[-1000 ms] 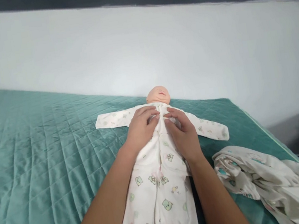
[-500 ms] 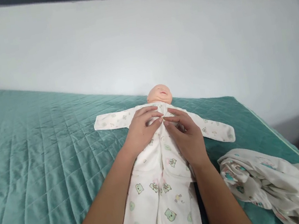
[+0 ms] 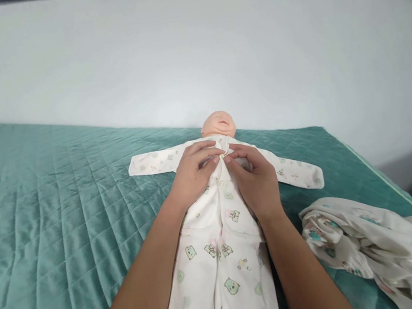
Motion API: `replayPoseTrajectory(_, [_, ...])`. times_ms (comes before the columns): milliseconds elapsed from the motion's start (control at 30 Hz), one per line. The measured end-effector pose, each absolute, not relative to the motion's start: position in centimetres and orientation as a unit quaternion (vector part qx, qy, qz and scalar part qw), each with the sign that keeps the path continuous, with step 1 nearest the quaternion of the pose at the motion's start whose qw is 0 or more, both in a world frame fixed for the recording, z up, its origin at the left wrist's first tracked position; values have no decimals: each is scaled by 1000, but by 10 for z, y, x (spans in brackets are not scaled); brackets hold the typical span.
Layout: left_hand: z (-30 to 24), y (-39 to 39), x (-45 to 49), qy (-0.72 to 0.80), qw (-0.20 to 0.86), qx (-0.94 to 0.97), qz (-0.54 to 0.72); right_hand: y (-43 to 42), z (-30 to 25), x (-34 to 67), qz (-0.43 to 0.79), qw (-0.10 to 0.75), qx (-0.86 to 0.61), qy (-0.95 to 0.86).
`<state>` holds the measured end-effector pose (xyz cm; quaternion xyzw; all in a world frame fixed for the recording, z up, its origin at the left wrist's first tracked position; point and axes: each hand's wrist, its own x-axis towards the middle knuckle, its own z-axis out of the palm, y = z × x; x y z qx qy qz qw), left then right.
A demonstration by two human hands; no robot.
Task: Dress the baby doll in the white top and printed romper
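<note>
A baby doll [image 3: 217, 125] lies on its back, dressed in a white baby top [image 3: 199, 210] and matching trousers [image 3: 231, 286] printed with green bears. Both sleeves stretch out sideways. My left hand [image 3: 195, 171] rests on the chest, thumb and index finger pinching the edge of the top's front opening. Facing it, my right hand [image 3: 257, 175] pinches the other edge, its fingertips nearly meeting the left ones. Fabric bunches up between the fingertips. Whether a fastener sits there is too small to tell.
A green quilted cover [image 3: 65, 222] spreads under the doll. At the right lies a crumpled white printed cloth [image 3: 382, 247], close to the cover's edge. A pale wall [image 3: 175, 50] rises behind the doll's head.
The view has tilted slightly, so the doll and cover sit a little higher. Both hands stay at the chest opening, with fingertips only slightly shifted.
</note>
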<state>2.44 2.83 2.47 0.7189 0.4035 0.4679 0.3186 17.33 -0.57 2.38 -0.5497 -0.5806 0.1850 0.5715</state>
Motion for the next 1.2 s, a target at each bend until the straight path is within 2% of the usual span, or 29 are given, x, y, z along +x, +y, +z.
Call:
replayPoseTrajectory(500, [25, 28, 23, 391, 271, 762, 438, -3, 27, 174, 233, 577, -553, -553])
replayPoseTrajectory(800, [21, 26, 26, 359, 158, 813, 430, -5, 21, 177, 273, 627, -528, -503])
replayPoseTrajectory(967, [30, 20, 22, 384, 247, 746, 484, -9, 26, 181, 240, 605, -532, -541])
replayPoseTrajectory(1200, [44, 17, -3, 356, 385, 782, 337, -16, 31, 186, 203, 564, -494, -630])
